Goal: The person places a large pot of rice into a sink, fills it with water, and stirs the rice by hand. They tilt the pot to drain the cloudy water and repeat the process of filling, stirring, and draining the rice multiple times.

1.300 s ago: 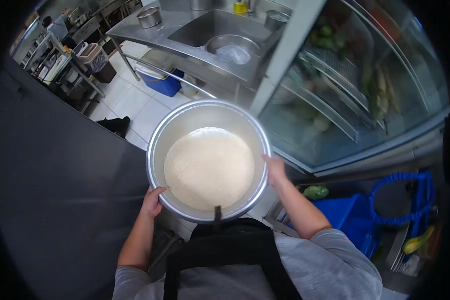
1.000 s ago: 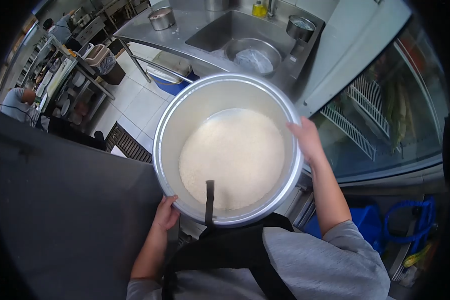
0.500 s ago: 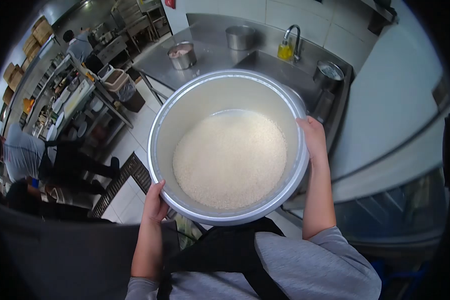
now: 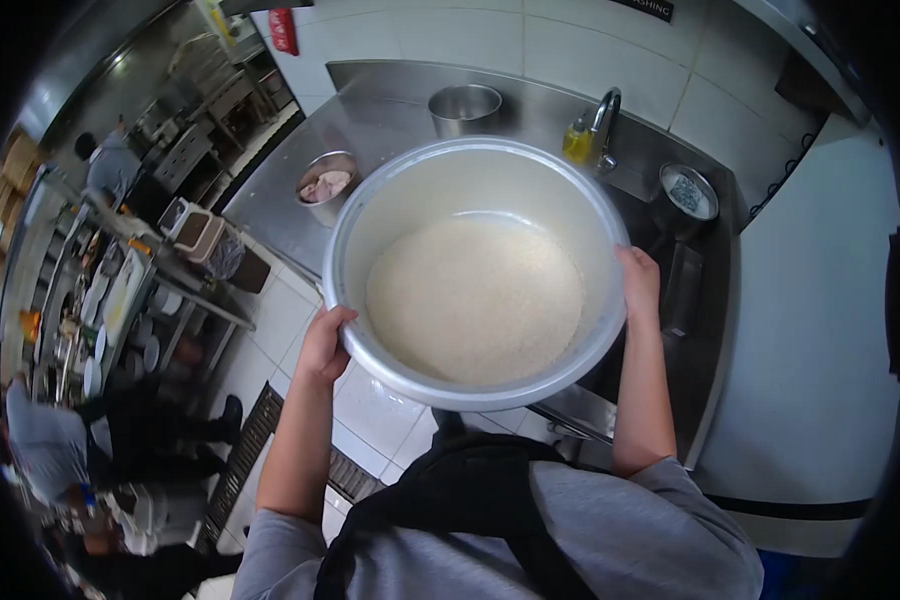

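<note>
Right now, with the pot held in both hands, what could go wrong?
Spill: the left hand and right hand grip the pot near its rim, so a slip or tilt might tip out the pale grain.

Knock: the rim appears close to the small metal bowl of pinkish pieces and might hit it; the true gap is unclear.

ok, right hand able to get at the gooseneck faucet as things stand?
Probably not: the right hand is taken up holding the large metal pot of rice, and letting go would leave only the left hand on it. The gooseneck faucet looks uncovered, beyond the pot.
</note>
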A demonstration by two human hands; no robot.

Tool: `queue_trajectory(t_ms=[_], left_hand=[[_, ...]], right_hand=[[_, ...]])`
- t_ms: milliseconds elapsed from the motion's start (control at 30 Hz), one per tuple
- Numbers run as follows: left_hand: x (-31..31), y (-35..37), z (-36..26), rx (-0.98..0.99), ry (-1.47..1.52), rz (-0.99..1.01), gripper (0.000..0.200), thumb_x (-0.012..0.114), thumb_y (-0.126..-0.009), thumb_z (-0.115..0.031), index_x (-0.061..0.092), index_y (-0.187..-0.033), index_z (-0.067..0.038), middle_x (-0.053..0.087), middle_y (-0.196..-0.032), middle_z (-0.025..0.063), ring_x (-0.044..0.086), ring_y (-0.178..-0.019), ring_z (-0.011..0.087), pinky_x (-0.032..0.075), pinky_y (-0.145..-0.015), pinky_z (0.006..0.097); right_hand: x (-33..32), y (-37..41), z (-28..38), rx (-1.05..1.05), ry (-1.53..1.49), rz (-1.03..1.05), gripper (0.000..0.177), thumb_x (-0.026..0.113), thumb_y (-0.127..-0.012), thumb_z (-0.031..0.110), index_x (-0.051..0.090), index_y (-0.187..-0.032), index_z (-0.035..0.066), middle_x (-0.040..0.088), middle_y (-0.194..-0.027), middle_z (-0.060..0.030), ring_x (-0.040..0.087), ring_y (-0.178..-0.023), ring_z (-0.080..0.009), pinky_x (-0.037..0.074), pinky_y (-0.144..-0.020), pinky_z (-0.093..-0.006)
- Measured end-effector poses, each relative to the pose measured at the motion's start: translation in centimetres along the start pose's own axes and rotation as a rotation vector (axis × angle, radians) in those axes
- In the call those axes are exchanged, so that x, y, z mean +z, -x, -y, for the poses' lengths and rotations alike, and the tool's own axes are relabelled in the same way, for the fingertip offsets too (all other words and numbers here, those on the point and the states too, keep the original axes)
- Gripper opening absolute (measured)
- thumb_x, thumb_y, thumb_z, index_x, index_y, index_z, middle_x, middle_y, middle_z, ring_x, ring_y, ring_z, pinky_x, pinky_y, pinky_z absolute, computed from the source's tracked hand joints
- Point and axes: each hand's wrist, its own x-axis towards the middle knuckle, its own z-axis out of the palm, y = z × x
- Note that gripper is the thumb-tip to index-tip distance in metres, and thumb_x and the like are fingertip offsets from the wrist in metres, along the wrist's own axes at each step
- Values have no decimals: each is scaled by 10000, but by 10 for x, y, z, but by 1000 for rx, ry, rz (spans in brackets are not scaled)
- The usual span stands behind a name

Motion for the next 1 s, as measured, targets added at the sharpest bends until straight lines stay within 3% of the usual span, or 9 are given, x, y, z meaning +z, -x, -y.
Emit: queue_trajectory(t_ms=[133,267,433,533,633,667,767,933,1000], left_hand=[[13,-117,-34,-68,-6,161,401,536,-787,-23,510,-1184,25,625,-1017,147,636,-889,258,520,-853,383],[30,-221,-48,-115,26,263,398,518,-776,4,507,-1173,18,610,-1038,145,619,-924,259,518,-849,379],[57,-300,-53,-149,32,299,407,525,-774,4,498,-1180,7,598,-1049,151,609,-938,253,518,-826,380],[72,-323,-60,-124,-29,197,456,499,-781,-10,476,-1236,11,575,-1100,158,590,-1007,279,502,-880,400],[82,-340,-64,84,-61,79,324,505,-804,-14,556,-1119,42,616,-963,141,625,-859,269,519,-813,393],[83,-346,-62,77,-65,74,324,505,-804,-14,556,-1119,42,616,-963,141,625,-859,269,519,-813,393],[81,-356,-61,225,-86,-73,281,526,-796,0,562,-1069,55,638,-955,134,633,-841,225,501,-743,334],[75,-361,-48,353,-200,-266,312,552,-811,-49,552,-1105,54,636,-983,128,615,-878,215,470,-800,323],[72,-363,-46,366,-291,-267,366,552,-819,-63,529,-1167,46,629,-1033,132,607,-926,219,465,-828,326]], right_hand=[[18,-37,-15,-7,51,-213,196,634,-852,169,654,-864,-26,654,-787,-44,584,-694,-109,445,-640,-245],[31,-82,-43,2,26,-340,195,645,-842,174,648,-856,-21,644,-772,-35,580,-686,-108,447,-645,-243],[55,-111,-42,21,63,-472,233,634,-849,181,654,-927,-37,654,-820,-64,595,-713,-135,461,-677,-262],[69,-139,-38,27,73,-431,307,608,-878,243,654,-975,-44,664,-892,-83,611,-776,-160,472,-721,-285],[91,-178,-24,100,-133,-499,400,550,-920,313,630,-1064,-52,666,-994,-97,621,-879,-188,470,-811,-306],[84,-202,-36,109,-131,-500,400,550,-920,313,630,-1064,-52,666,-994,-97,621,-879,-188,470,-811,-306],[69,-267,-91,119,-381,-445,484,459,-971,357,556,-1225,-43,609,-1195,-138,568,-1081,-263,425,-941,-335],[41,-288,-156,-373,1792,-116,479,403,-990,305,447,-1375,23,407,-1435,-189,294,-1378,-329,294,-1097,-369],[31,-295,-183,-435,1738,-143,476,404,-986,296,449,-1371,19,420,-1423,-198,312,-1376,-326,293,-1101,-378]])
